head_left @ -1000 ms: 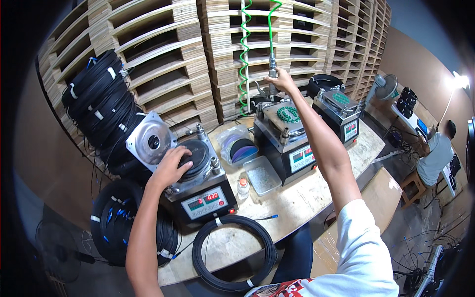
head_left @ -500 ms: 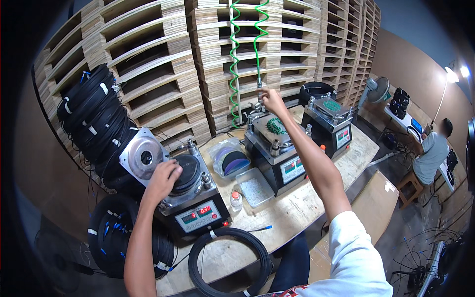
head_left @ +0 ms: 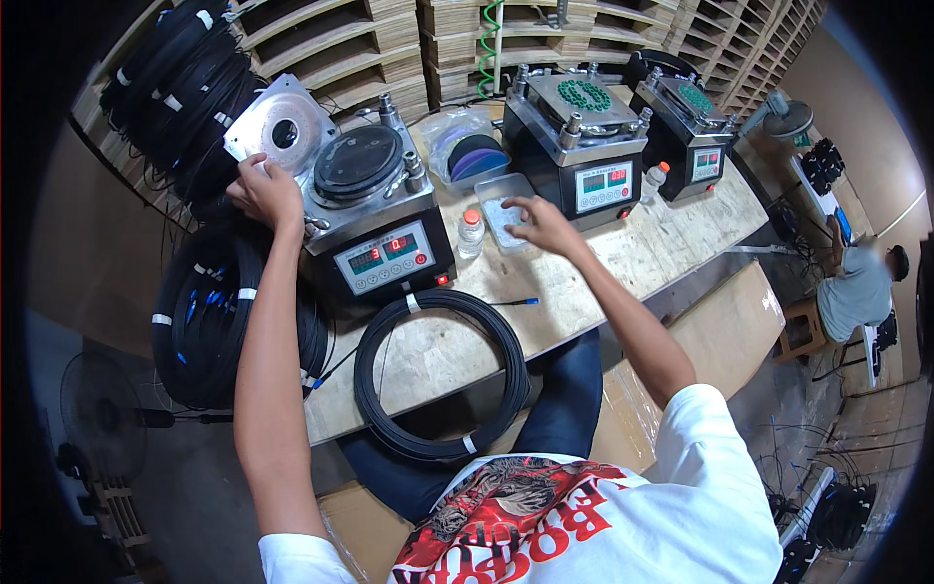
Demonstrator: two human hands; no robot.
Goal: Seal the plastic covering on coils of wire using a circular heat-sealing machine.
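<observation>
At the far left, a square silvery metal plate (head_left: 309, 115) with a round hole leans over the side of a polishing machine (head_left: 326, 268). My left hand (head_left: 269, 195) has its fingers curled on the plate's near left edge. On top of the machine lies a round black disc (head_left: 358, 161). My right hand (head_left: 543, 229) is empty, with thumb and fingers apart, over the edge of a shallow clear plastic tub (head_left: 518, 185) holding whitish contents. A small clear bottle with an orange cap (head_left: 470, 237) stands between my hands, left of the tub.
Two more machines (head_left: 574, 146) (head_left: 691, 127) carry green parts on top. Bagged coloured discs (head_left: 477, 156) lie behind the tub. A coiled black cable (head_left: 365, 389) overhangs the bench's front edge. Cable stacks (head_left: 165, 97) stand left; a person (head_left: 856, 292) sits at far right.
My left hand has left the black disc for the metal plate's edge. My right hand has come away from the green coiled hose, down toward the tub. The view has tilted downward.
</observation>
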